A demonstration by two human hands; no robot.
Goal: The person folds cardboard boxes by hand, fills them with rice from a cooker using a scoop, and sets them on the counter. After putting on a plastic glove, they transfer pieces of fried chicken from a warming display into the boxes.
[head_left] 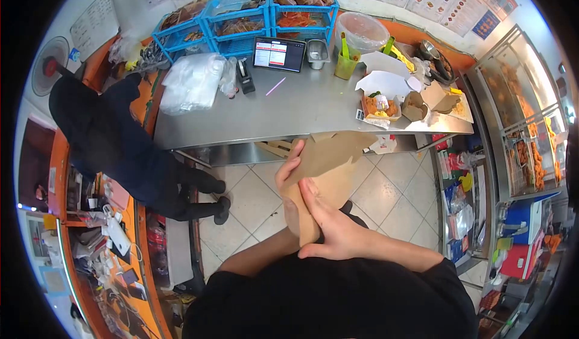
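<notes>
A brown cardboard takeaway box (335, 164), partly folded with its flaps up, is held in front of my chest, above the floor and near the counter's front edge. My left hand (289, 165) grips it from the left and behind, the fingers showing at its side edge and the palm hidden. Against its near face lies my right hand (338, 230), fingers along the cardboard and thumb at the lower corner. On the counter beyond, an open box of fried food (380, 105) stands next to a smaller brown carton (415, 106).
The steel counter (241, 116) holds plastic bags (193, 80), a tape dispenser (245, 77), a tablet (278, 54), a steel container (317, 54) and a green cup with tongs (346, 65). Blue baskets (238, 25) stand behind. A person in dark clothes (114, 128) is at the left; a heated cabinet (518, 110) at right.
</notes>
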